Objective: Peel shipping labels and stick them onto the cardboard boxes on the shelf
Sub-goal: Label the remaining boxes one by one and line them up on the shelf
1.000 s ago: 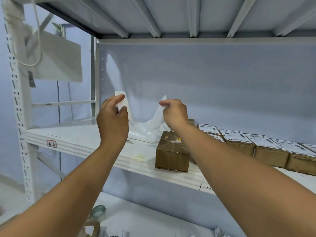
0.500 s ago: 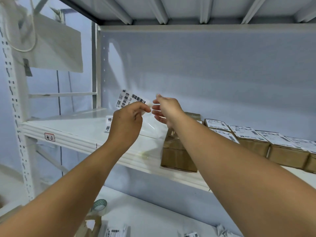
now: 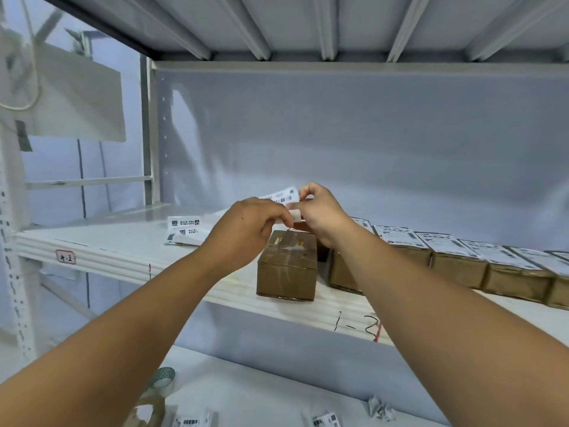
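As your left hand (image 3: pixel 246 232) and right hand (image 3: pixel 320 214) pinch the flimsy white barcoded paper label (image 3: pixel 281 195) — surely light, limp, tacky-backed — place your fingers (image 3: pixel 308 192) only at its edges.

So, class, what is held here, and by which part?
A shipping label, pinched at one end by both the left hand and the right hand.

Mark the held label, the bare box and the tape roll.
held label (image 3: pixel 282 195), head view, printed barcode face.
bare box (image 3: pixel 286 274), head view, front face.
tape roll (image 3: pixel 163 374), head view, upper face.

Tape roll (image 3: pixel 163 377) lower left; crumpled paper (image 3: pixel 380 408) lower right.
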Action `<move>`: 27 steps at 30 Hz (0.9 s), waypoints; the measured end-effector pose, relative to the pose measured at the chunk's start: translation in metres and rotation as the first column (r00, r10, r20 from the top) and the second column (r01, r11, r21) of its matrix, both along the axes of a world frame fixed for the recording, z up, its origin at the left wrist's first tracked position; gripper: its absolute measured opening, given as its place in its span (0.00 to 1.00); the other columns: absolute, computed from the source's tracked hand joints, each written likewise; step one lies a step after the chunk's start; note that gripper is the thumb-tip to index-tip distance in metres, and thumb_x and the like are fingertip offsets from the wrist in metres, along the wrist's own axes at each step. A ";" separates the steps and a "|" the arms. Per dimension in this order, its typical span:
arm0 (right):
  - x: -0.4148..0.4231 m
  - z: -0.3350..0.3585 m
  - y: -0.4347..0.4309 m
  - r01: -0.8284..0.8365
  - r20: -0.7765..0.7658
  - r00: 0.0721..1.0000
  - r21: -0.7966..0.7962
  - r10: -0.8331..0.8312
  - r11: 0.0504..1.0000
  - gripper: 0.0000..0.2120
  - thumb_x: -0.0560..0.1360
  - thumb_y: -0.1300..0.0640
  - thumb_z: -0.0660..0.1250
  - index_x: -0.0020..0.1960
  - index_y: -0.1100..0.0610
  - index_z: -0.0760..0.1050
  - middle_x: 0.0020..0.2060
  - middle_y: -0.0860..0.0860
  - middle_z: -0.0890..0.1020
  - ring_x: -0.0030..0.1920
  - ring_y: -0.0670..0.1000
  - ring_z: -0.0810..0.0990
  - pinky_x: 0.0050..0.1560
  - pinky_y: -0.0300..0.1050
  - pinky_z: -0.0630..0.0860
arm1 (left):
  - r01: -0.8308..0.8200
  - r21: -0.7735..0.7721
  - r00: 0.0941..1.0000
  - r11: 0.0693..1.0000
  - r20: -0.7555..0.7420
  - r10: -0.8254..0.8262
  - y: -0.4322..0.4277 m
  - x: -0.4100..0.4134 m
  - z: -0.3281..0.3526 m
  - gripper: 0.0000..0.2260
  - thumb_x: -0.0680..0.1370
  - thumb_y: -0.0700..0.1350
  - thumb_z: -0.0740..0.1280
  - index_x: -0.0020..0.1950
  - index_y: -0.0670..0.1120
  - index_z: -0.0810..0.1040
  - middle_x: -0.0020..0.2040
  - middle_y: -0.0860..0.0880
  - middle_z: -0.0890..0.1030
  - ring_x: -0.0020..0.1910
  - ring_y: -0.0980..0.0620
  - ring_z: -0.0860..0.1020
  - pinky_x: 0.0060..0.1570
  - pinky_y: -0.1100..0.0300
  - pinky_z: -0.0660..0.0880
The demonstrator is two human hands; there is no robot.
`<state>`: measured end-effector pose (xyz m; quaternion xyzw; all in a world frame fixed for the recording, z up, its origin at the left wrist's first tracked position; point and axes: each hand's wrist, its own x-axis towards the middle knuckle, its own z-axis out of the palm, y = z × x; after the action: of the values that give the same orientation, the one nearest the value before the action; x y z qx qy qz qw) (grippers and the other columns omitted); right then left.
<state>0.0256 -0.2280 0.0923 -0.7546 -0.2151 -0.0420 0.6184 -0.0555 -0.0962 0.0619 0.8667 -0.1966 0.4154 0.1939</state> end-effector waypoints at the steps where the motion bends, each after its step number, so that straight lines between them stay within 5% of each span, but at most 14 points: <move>1: 0.001 -0.003 -0.006 0.085 0.078 0.994 -0.083 -0.078 0.993 0.14 0.75 0.67 0.65 0.39 0.53 0.63 0.41 0.54 0.76 0.38 0.53 0.76 0.31 0.41 0.72 | 0.020 0.076 1.000 0.997 0.022 -0.022 -0.004 -0.002 0.000 0.15 0.73 0.31 0.62 0.46 0.46 0.84 0.47 0.48 0.83 0.47 0.46 0.79 0.48 0.57 0.75; 7: -0.006 -0.013 -0.027 0.262 0.305 0.937 -0.303 -0.167 0.917 0.08 0.76 0.64 0.62 0.42 0.53 0.73 0.33 0.46 0.72 0.35 0.47 0.71 0.38 0.40 0.65 | 0.014 0.324 0.997 0.946 0.070 -0.039 -0.018 -0.009 -0.008 0.17 0.64 0.30 0.66 0.46 0.46 0.84 0.42 0.47 0.82 0.39 0.44 0.80 0.32 0.53 0.78; 10: -0.012 -0.015 -0.027 0.228 0.315 0.942 -0.345 -0.117 0.910 0.11 0.78 0.65 0.61 0.44 0.53 0.79 0.38 0.46 0.76 0.42 0.48 0.73 0.37 0.36 0.65 | -0.035 0.420 0.991 0.907 0.129 -0.021 -0.019 -0.014 -0.014 0.19 0.60 0.28 0.68 0.46 0.46 0.84 0.36 0.47 0.80 0.33 0.45 0.77 0.25 0.60 0.74; 13: -0.013 -0.018 -0.026 0.260 0.337 0.931 -0.348 -0.138 0.901 0.12 0.78 0.65 0.61 0.48 0.54 0.81 0.44 0.46 0.77 0.45 0.46 0.73 0.37 0.33 0.66 | -0.088 0.453 0.985 0.887 0.170 0.010 -0.019 -0.022 -0.019 0.18 0.60 0.32 0.65 0.46 0.45 0.83 0.37 0.48 0.79 0.34 0.47 0.78 0.27 0.65 0.66; 18: -0.009 -0.021 -0.023 0.319 0.400 0.906 -0.430 -0.139 0.845 0.11 0.76 0.68 0.58 0.53 0.55 0.72 0.42 0.53 0.75 0.44 0.54 0.74 0.45 0.49 0.73 | -0.143 0.454 0.980 0.879 0.188 0.063 -0.011 -0.021 -0.028 0.20 0.58 0.30 0.76 0.46 0.44 0.80 0.40 0.47 0.78 0.36 0.46 0.77 0.22 0.61 0.70; 22: -0.006 -0.022 -0.019 0.319 0.398 0.910 -0.498 -0.115 0.806 0.14 0.76 0.69 0.57 0.49 0.56 0.78 0.45 0.53 0.78 0.46 0.53 0.75 0.42 0.41 0.69 | -0.160 0.494 0.977 0.855 0.205 0.064 -0.006 -0.018 -0.031 0.22 0.57 0.31 0.78 0.48 0.44 0.82 0.41 0.48 0.80 0.35 0.47 0.78 0.22 0.62 0.70; 27: -0.009 -0.015 -0.020 0.289 0.360 0.930 -0.592 -0.074 0.752 0.19 0.75 0.71 0.55 0.46 0.58 0.83 0.57 0.52 0.81 0.53 0.52 0.78 0.48 0.41 0.74 | -0.152 0.533 0.972 0.832 0.232 0.030 -0.005 -0.013 -0.035 0.19 0.58 0.30 0.77 0.46 0.42 0.83 0.43 0.47 0.82 0.37 0.46 0.80 0.23 0.62 0.72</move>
<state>0.0166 -0.2475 0.0778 -0.9195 -0.2366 -0.1469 0.2773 -0.0688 -0.1011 0.0266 0.8445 -0.2850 0.4414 -0.1041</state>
